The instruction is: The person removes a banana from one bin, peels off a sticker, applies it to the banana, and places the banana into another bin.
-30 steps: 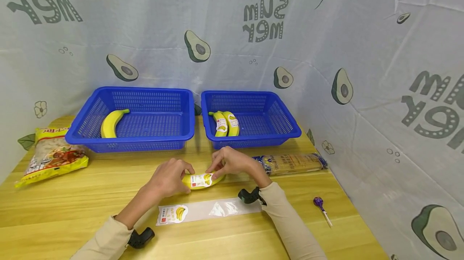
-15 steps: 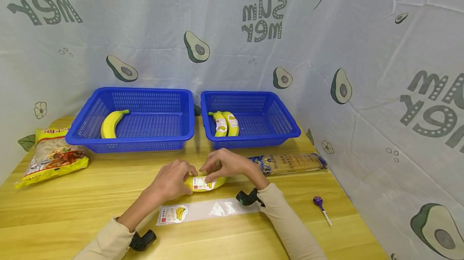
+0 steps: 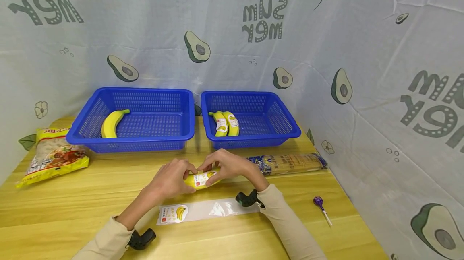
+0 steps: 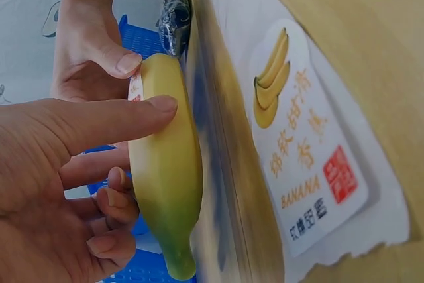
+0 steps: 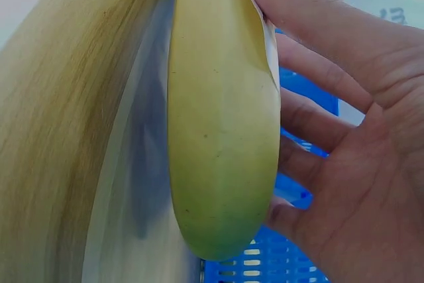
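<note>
- Nearest on the tabletop (image 3: 90, 187), a clear strip (image 3: 208, 209) carrying one banana sticker (image 3: 173, 213) lies flat.
- Just beyond it, the left hand (image 3: 170, 179) and right hand (image 3: 228, 165) hold a banana (image 3: 201, 180), fingers curled round it, thumbs pressing its label.
- Farther back, two blue baskets (image 3: 132, 117) hold more bananas.
</note>
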Available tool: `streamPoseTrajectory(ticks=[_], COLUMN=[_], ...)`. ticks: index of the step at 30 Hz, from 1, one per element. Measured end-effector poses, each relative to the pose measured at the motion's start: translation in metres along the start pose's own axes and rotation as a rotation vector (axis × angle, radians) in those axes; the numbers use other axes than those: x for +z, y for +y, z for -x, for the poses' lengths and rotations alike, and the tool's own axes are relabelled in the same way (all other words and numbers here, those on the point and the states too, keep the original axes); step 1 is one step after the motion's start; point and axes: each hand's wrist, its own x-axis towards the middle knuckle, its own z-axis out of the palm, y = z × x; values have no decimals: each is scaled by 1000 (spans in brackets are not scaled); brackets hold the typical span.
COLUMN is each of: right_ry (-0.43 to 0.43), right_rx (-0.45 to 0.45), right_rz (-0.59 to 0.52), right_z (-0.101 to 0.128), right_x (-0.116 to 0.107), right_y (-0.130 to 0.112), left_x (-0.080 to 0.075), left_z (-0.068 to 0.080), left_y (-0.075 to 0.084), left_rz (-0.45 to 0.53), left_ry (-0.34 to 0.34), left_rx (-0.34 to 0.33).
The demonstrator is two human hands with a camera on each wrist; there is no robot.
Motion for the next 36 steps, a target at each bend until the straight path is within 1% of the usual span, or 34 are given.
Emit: streamPoseTrajectory(ticks=[7,13,16,20,23,25,27,31,34,36], right_ry=[-9,-21,-7,38,124,208,312,533,697,772], right_rx=[19,26,29,10,-17,-19,-7,65,155,222], right_rz=[0,-5,-5,1,19,35,50,72,80,67], right_z=[1,2,4,8,13,18,24,38,47,53], right_x=[-2,-3,-5,-7,-7,-8,-8,-5,-1,2], right_y=[-1,-3,-5,-7,-8,-10,-12,-16,-18,-19], left_x=[-1,-1,-1,-1,-1,-1,0,-1,-1,-2], left_z=[-1,0,0,1,1,2,2,4,5,6], left_y=[4,6,7,10,14,16,18,21,24,27], left_rz=[-19,-17,-13,-7,-8,-6,-7,-9,-21,-25], left_ry=[43,53,62,68,69,71,79,99,121,137], left_rx=[20,18,21,17,10,8,6,12,19,22])
